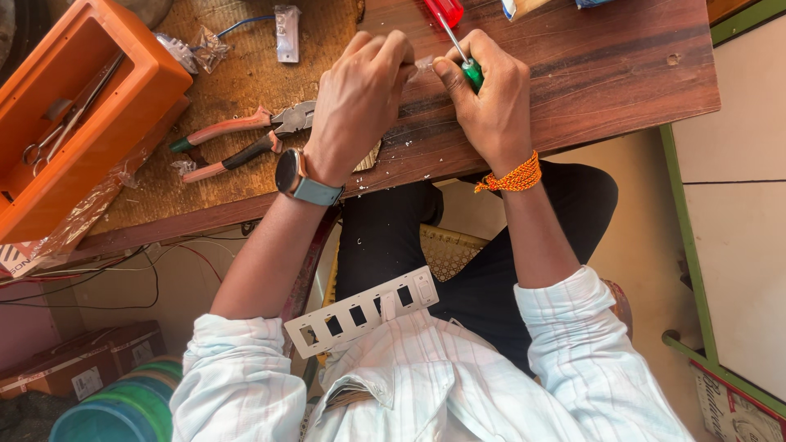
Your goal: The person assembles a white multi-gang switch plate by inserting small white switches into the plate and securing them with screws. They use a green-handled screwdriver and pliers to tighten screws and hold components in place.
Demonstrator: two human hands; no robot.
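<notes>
Here, two hands work a small clear part on a wooden tabletop (589,65).
Right hand (490,102) grips a screwdriver (458,49), shaft running toward 11 o'clock; left hand (358,102) pinches the part (422,67) at its 3 o'clock.

Red-handled screwdriver (455,37) tilted, thin shaft angled down over wooden bench; small clear part (422,67) under tip, details unclear
</notes>
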